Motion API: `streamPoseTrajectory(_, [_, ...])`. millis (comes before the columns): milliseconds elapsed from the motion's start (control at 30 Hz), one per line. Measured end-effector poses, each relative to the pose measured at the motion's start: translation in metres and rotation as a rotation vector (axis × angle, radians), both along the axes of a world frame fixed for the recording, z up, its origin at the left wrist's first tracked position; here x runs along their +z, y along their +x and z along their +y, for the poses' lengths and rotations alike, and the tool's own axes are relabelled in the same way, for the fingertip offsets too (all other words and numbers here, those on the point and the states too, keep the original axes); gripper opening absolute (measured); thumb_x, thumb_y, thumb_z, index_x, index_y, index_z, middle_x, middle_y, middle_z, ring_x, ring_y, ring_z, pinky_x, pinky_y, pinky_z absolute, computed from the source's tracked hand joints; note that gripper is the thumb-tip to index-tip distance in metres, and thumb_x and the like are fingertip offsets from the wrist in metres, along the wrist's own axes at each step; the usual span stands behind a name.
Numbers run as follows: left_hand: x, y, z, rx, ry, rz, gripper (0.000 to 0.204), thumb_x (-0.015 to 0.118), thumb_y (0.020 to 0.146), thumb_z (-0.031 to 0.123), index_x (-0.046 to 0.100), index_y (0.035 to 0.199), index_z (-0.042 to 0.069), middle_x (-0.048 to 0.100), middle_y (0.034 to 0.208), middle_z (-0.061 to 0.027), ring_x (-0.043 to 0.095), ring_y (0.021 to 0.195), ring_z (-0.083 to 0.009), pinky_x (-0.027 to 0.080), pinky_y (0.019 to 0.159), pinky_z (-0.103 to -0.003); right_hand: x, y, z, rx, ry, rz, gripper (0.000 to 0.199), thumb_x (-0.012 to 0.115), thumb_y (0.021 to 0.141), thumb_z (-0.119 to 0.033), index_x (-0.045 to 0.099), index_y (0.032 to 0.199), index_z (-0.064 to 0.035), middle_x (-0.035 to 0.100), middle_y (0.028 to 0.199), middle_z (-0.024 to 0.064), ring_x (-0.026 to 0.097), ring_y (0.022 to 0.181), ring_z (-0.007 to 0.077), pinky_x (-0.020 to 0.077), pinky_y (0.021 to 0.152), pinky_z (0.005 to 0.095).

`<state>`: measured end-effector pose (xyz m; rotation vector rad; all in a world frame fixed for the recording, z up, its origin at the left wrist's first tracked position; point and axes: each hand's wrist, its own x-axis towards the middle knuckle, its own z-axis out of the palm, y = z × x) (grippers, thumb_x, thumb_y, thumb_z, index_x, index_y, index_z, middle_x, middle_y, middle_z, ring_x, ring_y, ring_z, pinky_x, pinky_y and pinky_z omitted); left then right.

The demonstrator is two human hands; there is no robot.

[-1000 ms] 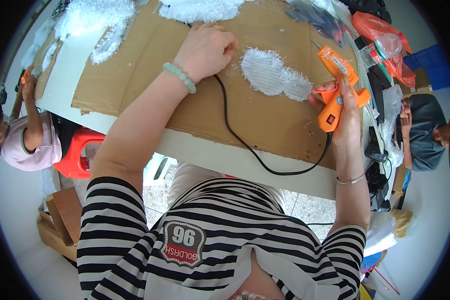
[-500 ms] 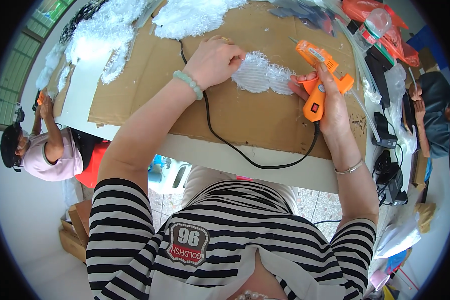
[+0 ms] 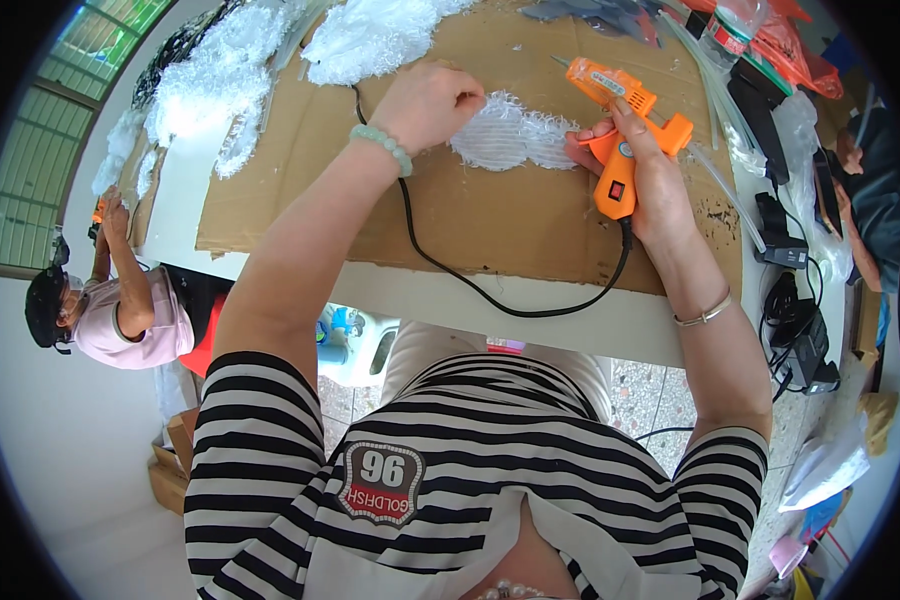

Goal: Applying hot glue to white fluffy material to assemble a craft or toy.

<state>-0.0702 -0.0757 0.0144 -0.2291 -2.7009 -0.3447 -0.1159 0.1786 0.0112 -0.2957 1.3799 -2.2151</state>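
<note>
My right hand is wrapped round an orange glue gun, whose nozzle points up and to the left. A clear glue stick sticks out behind the gun. On the cardboard lies a white ribbed piece with shaggy fringe, its right end by my right fingertips. My left hand is closed at the upper left edge of that piece, fingers curled in. What those fingers pinch, if anything, is hidden.
The gun's black cord loops across the cardboard. White fluffy heaps lie at the far left and middle. Black adapters and cables sit to the right. A co-worker is at the left; another person is at the right.
The whole view has shifted slightly, with the table a little higher in it. My right hand still holds the glue gun, and my left hand stays closed by the fringed piece.
</note>
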Motion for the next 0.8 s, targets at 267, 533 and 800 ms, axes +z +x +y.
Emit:
streamPoseTrajectory(267, [0.004,0.034,-0.015,0.236,0.28,-0.048,0.017,0.062,0.08,0.019,0.066,0.087,0.004,0.065,0.076,-0.0117,0.063,0.074,-0.0251,0.05,0.07,-0.033,-0.005,-0.007,0.002,0.02,0.04,0.025,0.028,0.057,0.09,-0.029,0.056,0.087,-0.0011,0.059,0.083,0.0073,0.063,0.086,0.0235,0.0532,0.083,0.0368])
streamPoseTrajectory(533, [-0.002,0.041,0.015,0.048,0.275,0.012,0.01,0.066,0.075,0.013,0.065,0.081,0.005,0.062,0.075,-0.0083,0.061,0.076,-0.0241,0.05,0.068,-0.034,-0.005,-0.006,0.002,0.04,0.049,0.038,0.027,0.057,0.09,-0.029,0.057,0.089,-0.0016,0.06,0.082,0.007,0.063,0.085,0.0226,0.0526,0.083,0.0364])
streamPoseTrajectory(800, [0.005,0.031,0.022,0.069,0.198,-0.077,0.01,0.065,0.079,0.011,0.066,0.087,0.005,0.065,0.084,-0.0074,0.06,0.077,-0.0178,0.047,0.069,-0.028,-0.005,-0.006,0.001,0.032,0.07,0.033,0.029,0.056,0.091,-0.029,0.058,0.09,-0.0002,0.061,0.084,0.0081,0.062,0.084,0.0204,0.0516,0.084,0.0353])
